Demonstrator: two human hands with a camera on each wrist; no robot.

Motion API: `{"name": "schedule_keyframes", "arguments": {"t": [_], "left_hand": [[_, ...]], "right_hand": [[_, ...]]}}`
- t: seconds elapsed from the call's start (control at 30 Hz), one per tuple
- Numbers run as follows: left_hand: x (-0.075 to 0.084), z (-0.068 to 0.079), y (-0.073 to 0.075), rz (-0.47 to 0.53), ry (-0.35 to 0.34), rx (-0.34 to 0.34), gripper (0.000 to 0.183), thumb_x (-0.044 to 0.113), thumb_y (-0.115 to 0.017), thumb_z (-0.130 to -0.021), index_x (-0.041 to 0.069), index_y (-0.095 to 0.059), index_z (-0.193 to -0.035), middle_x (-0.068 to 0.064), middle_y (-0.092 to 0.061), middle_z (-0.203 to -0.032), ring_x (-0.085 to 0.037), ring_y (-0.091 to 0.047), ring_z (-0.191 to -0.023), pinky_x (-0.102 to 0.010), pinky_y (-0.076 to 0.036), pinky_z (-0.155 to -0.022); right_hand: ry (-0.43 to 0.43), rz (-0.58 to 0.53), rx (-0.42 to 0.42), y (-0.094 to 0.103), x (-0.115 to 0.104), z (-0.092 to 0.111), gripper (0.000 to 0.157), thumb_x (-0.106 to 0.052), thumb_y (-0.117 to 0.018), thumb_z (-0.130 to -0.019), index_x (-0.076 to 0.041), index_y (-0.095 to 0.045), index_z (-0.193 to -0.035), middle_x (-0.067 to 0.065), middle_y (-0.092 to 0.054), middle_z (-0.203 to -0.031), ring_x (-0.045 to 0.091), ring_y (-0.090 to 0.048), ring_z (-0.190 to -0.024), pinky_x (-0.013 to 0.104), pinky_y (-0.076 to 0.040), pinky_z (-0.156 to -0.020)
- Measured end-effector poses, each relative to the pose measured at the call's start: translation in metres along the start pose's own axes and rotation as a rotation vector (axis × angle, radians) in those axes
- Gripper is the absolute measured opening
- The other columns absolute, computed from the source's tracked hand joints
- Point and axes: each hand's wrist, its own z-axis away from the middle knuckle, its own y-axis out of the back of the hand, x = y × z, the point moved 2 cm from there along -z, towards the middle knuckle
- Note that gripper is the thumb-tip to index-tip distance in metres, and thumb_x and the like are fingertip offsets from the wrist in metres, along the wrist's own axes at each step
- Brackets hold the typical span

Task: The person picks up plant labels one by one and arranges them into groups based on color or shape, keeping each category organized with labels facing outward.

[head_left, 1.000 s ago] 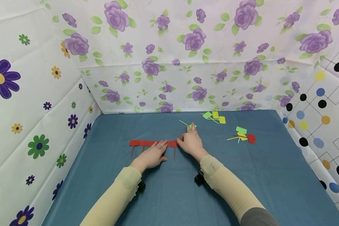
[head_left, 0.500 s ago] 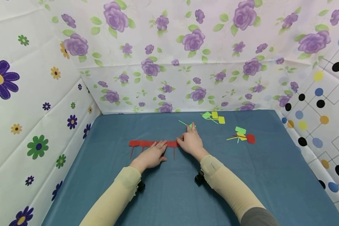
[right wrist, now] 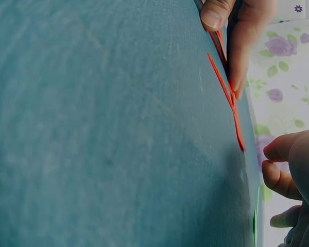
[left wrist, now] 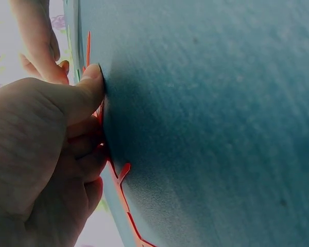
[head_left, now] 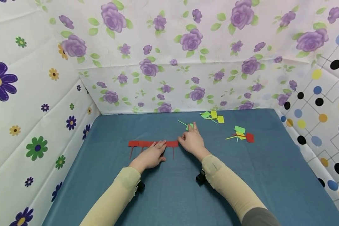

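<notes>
Red flat tags (head_left: 172,143) with thin stems lie side by side in a row on the blue cloth, their stems toward the person. My left hand (head_left: 151,157) rests across the middle of that row with fingers extended, hiding part of it. In the left wrist view, red tags (left wrist: 121,180) show beyond its fingers. Just past the row's right end is my right hand (head_left: 193,141). Its loosely bent fingers hold nothing in the right wrist view and stand apart from the end red tag (right wrist: 238,126). A green tag (head_left: 191,125) lies partly hidden by its fingertips.
Farther back lie green and yellow tags (head_left: 220,119) in a loose pile. To the right, another pile mixes green, yellow and a red tag (head_left: 250,137). Flower-patterned cloth (head_left: 169,62) hangs behind the table, with patterned sheets on both sides.
My right hand has shifted slightly away from the row's right end, and more of the green tag shows. The left hand stays in place on the row.
</notes>
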Motion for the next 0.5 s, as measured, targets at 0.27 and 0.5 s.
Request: {"name": "schedule_keyframes", "arguments": {"t": [0.27,0.5], "left_hand": [[0.001,0.001,-0.002,0.013,0.008,0.0,0.071,0.032,-0.067,-0.108,0.0,-0.038,-0.165,-0.016,-0.028,-0.174,-0.033,-0.026,-0.161,-0.048,-0.017,-0.134],[0.001,0.001,0.0,0.025,-0.003,0.003,0.071,0.032,-0.067,-0.109,0.0,-0.037,-0.165,-0.016,-0.027,-0.175,-0.033,-0.025,-0.161,-0.049,-0.016,-0.134]], "right_hand": [[-0.002,-0.021,0.017,0.011,0.009,0.005,0.048,-0.042,-0.066,-0.105,-0.019,-0.063,-0.064,0.027,-0.037,-0.167,0.045,-0.011,-0.163,0.056,-0.059,-0.101],[-0.007,-0.026,0.045,0.025,0.026,0.01,0.047,-0.04,-0.067,-0.105,-0.02,-0.064,-0.064,0.029,-0.038,-0.166,0.047,-0.013,-0.162,0.057,-0.057,-0.104]]}}
